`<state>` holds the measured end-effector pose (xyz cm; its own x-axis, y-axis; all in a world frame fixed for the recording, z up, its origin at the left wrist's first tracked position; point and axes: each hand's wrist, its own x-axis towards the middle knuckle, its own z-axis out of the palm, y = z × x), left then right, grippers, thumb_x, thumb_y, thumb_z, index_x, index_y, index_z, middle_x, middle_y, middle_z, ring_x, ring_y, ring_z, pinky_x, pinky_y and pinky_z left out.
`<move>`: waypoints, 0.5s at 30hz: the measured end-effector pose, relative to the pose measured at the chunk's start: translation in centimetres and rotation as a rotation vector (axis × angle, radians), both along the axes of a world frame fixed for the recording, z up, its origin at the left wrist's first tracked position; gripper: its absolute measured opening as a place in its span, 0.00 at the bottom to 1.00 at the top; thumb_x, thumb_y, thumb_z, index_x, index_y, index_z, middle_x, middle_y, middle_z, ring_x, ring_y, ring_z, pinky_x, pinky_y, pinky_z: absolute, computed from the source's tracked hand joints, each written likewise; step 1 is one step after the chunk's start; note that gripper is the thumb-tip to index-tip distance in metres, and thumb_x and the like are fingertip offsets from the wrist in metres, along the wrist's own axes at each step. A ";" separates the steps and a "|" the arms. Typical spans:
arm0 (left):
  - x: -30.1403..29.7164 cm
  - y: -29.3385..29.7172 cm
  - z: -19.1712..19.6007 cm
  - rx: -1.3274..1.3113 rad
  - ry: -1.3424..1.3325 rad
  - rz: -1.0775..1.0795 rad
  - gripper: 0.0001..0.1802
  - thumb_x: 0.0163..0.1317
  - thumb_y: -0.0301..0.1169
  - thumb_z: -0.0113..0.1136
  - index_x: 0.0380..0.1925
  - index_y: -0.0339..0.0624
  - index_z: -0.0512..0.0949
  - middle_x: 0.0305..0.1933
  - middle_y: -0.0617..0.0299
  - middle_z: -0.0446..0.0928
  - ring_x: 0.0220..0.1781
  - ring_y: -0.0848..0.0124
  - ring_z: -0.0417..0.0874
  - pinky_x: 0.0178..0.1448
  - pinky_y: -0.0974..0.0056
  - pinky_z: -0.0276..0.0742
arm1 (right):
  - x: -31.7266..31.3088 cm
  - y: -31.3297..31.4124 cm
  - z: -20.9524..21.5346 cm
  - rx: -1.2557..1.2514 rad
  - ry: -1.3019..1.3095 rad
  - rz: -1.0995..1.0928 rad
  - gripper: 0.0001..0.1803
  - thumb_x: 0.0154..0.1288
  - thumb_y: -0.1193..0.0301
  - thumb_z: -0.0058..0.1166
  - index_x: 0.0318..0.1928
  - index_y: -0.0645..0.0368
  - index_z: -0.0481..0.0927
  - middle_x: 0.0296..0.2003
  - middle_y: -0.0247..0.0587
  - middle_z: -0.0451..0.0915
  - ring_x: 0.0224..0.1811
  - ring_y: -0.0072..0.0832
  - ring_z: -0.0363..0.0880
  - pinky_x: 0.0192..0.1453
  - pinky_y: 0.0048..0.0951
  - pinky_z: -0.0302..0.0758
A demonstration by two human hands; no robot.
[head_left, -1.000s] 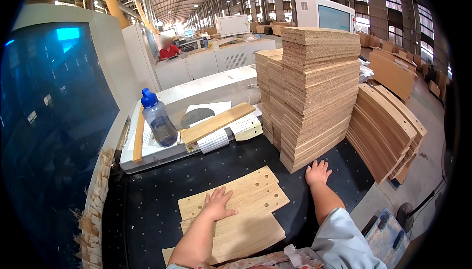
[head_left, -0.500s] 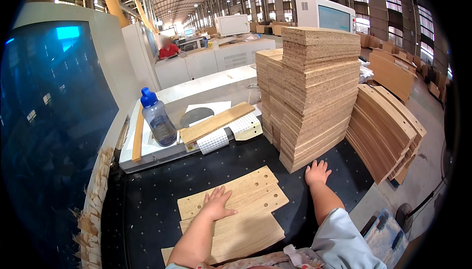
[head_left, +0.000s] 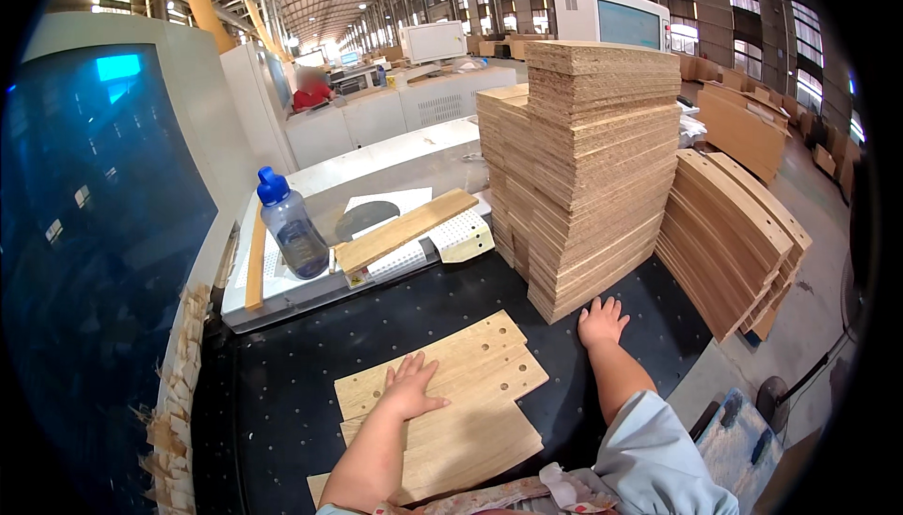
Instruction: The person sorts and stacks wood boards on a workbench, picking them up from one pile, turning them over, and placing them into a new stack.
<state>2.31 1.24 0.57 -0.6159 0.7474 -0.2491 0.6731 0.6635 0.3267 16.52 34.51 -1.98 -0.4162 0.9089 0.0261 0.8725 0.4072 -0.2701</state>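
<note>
Left hand (head_left: pixel 412 385): grip spread flat on top drilled wooden panel (head_left: pixel 442 376). Right hand (head_left: pixel 602 321): grip spread on black worktop (head_left: pixel 273 393), touching tall board stack (head_left: pixel 588 167) just beyond fingertips.

Black perforated table (head_left: pixel 282 393): drilled wooden panels (head_left: pixel 451 402) lying flat, tall chipboard stack (head_left: pixel 588 167) at far edge.

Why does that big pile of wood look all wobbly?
The tall stack of boards is uneven: its layers are shifted and turned, so edges stick out at different angles. The right hand rests at its base. The drilled panels under the left hand also lie askew.
</note>
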 end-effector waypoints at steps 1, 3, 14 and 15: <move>-0.1 0.0 -0.1 -0.003 0.005 -0.004 0.49 0.44 0.56 0.64 0.65 0.52 0.57 0.72 0.51 0.43 0.75 0.58 0.36 0.72 0.47 0.31 | 0.0 0.1 -0.1 0.002 -0.001 -0.003 0.29 0.64 0.57 0.40 0.63 0.55 0.61 0.66 0.48 0.54 0.70 0.42 0.45 0.68 0.56 0.45; -0.1 0.1 -0.1 0.001 0.006 -0.009 0.49 0.44 0.56 0.64 0.65 0.53 0.57 0.72 0.51 0.43 0.75 0.58 0.36 0.72 0.47 0.31 | 0.1 0.1 -0.1 -0.002 -0.009 -0.015 0.28 0.64 0.57 0.39 0.63 0.55 0.61 0.66 0.48 0.53 0.70 0.42 0.45 0.68 0.56 0.45; 0.1 -0.3 0.1 0.022 0.003 -0.009 0.48 0.44 0.56 0.64 0.65 0.53 0.57 0.72 0.52 0.43 0.75 0.59 0.37 0.72 0.47 0.32 | -0.2 0.3 -0.7 0.010 0.003 -0.004 0.28 0.65 0.57 0.39 0.62 0.55 0.62 0.65 0.48 0.54 0.70 0.42 0.45 0.68 0.56 0.44; 0.1 -0.4 0.0 0.007 0.002 -0.004 0.48 0.44 0.56 0.64 0.65 0.53 0.57 0.72 0.52 0.43 0.75 0.59 0.37 0.72 0.47 0.32 | -0.2 0.4 -1.2 0.007 0.011 0.001 0.28 0.65 0.57 0.40 0.62 0.56 0.62 0.65 0.49 0.54 0.70 0.43 0.45 0.68 0.57 0.44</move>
<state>2.42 0.87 0.59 -0.6131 0.7519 -0.2424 0.6768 0.6582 0.3298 16.31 34.92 -3.21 -0.4172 0.9081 0.0370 0.8689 0.4105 -0.2765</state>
